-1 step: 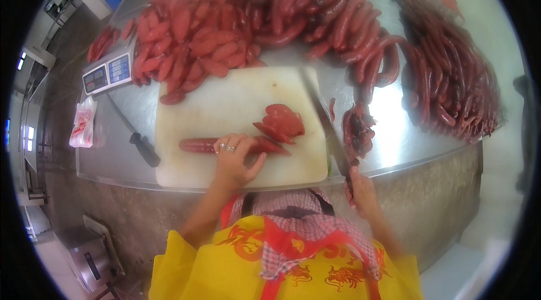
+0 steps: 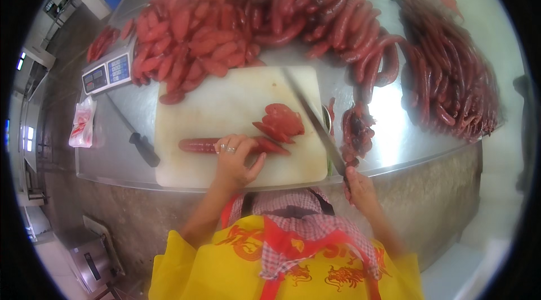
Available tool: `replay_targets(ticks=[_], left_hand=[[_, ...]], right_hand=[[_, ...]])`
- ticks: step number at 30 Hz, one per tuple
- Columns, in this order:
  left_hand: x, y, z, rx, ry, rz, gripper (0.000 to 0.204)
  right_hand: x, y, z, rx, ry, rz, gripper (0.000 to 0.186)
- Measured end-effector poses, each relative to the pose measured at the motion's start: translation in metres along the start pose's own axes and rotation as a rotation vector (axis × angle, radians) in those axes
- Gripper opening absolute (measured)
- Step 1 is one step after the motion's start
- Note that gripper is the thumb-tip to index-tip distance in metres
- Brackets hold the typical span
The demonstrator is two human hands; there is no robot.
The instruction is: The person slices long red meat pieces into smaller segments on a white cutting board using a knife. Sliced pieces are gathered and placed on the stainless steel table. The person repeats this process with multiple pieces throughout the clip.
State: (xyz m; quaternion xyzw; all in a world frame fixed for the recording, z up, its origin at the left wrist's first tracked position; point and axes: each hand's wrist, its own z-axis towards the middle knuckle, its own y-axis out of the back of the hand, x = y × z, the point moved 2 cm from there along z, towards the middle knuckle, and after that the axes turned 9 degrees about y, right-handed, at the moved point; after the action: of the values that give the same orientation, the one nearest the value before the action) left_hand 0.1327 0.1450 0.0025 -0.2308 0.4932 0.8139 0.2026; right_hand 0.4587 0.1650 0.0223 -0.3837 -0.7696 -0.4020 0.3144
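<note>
On the white cutting board [image 2: 186,119] lies a thick red sausage [image 2: 198,145], its right end cut at a slant. My left hand [image 2: 235,158], with rings on a finger, is closed over the sausage and pins it to the board. Several slanted sausage slices [image 2: 283,121] lie in an overlapping heap just beyond the cut end. My right hand [image 2: 359,186] grips the handle of a long knife [image 2: 315,119]. The blade slants up and left over the board's right edge, apart from the sausage.
Sliced sausage [image 2: 191,23] is piled behind the board, whole sausages [image 2: 315,7] behind right, thin dark sausages [image 2: 445,74] far right. A scale [image 2: 107,73], a second knife [image 2: 138,141] and a plastic packet [image 2: 83,124] lie left. Dark red scraps [image 2: 357,131] sit right of the board.
The knife in my right hand has swung left, its blade now over the board's right part. My left hand and the sausage have stayed in place.
</note>
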Motion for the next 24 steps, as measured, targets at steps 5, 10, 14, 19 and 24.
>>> replay_targets(ticks=[5,10,14,19,24], left_hand=[[0.007,-0.012,0.002,-0.134,-0.093,0.015,0.032],[0.01,-0.014,0.008,-0.152,-0.095,0.024,0.032],[0.009,-0.011,0.011,-0.169,-0.11,-0.016,0.026],[0.012,-0.011,0.013,-0.111,-0.053,-0.072,0.024],[0.013,-0.013,0.01,-0.122,-0.068,-0.063,0.029]], right_hand=[[0.035,0.001,0.003,0.073,0.412,-0.484,0.046],[0.063,0.025,-0.025,0.152,0.393,-0.703,0.042],[0.072,0.05,-0.046,0.218,0.274,-0.864,0.039],[0.064,0.029,-0.019,0.226,0.415,-0.896,0.038],[0.062,-0.071,0.061,0.276,0.752,-0.811,0.047]])
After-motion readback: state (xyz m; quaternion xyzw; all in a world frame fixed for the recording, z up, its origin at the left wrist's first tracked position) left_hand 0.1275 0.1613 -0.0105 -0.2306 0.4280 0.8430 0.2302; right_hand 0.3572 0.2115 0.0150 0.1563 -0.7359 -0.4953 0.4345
